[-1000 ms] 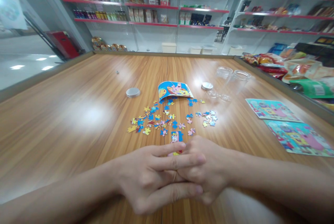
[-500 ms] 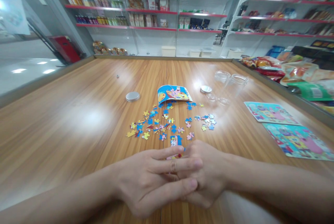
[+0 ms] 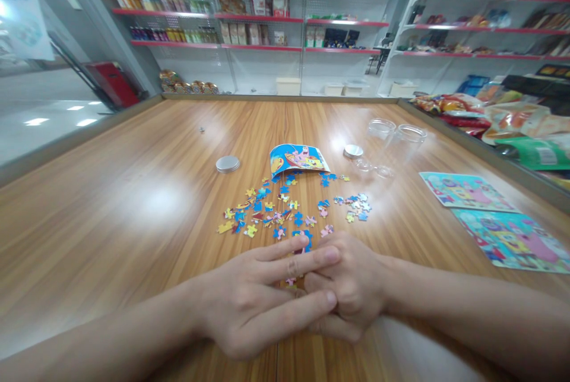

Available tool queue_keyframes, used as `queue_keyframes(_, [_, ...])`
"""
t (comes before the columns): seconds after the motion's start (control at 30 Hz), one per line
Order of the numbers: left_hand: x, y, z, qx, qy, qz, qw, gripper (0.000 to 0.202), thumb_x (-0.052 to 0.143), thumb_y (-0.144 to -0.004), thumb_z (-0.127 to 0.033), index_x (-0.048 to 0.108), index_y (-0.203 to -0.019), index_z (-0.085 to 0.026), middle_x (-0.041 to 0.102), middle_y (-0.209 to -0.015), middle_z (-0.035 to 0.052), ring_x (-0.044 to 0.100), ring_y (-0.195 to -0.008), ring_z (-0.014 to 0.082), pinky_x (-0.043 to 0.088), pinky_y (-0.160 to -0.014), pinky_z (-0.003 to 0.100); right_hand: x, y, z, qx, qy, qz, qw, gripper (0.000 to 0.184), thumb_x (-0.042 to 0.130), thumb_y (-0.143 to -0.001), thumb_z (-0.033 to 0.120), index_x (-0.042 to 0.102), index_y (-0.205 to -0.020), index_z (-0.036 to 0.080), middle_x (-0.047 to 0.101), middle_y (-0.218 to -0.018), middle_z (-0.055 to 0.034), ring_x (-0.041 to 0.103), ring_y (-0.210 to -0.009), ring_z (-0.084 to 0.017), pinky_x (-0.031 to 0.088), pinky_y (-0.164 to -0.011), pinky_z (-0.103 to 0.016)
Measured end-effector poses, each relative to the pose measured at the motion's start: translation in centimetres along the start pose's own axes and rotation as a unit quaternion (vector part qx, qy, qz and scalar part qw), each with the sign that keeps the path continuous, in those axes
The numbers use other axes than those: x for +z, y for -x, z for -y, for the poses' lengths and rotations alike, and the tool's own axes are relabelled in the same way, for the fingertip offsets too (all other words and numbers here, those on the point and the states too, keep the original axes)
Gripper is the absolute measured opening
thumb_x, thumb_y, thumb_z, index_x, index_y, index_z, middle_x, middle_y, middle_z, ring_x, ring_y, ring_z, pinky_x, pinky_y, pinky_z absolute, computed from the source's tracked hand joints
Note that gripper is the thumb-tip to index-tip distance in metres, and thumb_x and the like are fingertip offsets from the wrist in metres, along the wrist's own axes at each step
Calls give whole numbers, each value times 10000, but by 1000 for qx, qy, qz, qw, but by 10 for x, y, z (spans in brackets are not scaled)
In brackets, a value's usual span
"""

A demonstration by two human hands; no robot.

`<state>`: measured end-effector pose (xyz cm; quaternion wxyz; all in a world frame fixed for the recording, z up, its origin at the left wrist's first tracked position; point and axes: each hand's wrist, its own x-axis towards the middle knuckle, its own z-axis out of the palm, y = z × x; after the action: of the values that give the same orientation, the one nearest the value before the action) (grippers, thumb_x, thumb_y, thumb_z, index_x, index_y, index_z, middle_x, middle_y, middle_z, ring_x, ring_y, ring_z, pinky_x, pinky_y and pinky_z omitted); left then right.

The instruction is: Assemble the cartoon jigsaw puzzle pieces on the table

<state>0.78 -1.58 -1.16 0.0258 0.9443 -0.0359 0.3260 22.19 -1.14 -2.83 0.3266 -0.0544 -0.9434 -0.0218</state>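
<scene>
My left hand [image 3: 260, 302] and my right hand [image 3: 351, 287] meet low over the wooden table [image 3: 133, 204]. Together they grip a small joined group of puzzle pieces [image 3: 303, 238], whose blue and pink top shows above my fingers. The left fingers lie stretched across the curled fingers of the right hand. Just beyond, several loose puzzle pieces [image 3: 276, 210] are scattered in blue, yellow and pink. A cartoon picture card [image 3: 298, 159] lies behind them.
A metal lid [image 3: 227, 163] lies left of the card, another lid [image 3: 353, 151] to its right beside two clear jars [image 3: 394, 135]. Two finished puzzles [image 3: 463, 190] [image 3: 512, 239] lie at the right. Snack bags [image 3: 512, 114] line the right edge. Store shelves [image 3: 258, 13] stand behind.
Both hands have slid slightly forward toward the loose pieces, still closed together on the joined pieces, of which less shows now. The view dipped a little.
</scene>
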Motion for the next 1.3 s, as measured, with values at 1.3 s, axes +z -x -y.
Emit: queue_keyframes(1.3, [-5, -5, -11, -29, -81, -24, 996, 242, 477, -929, -41, 716, -926, -75, 759, -786, 68, 536, -1356, 347, 515, -1129, 500, -1, 2, -5, -8, 36, -7, 999, 261, 472, -858, 270, 430, -604, 222, 514, -511, 38, 406, -422, -123, 234, -428, -319])
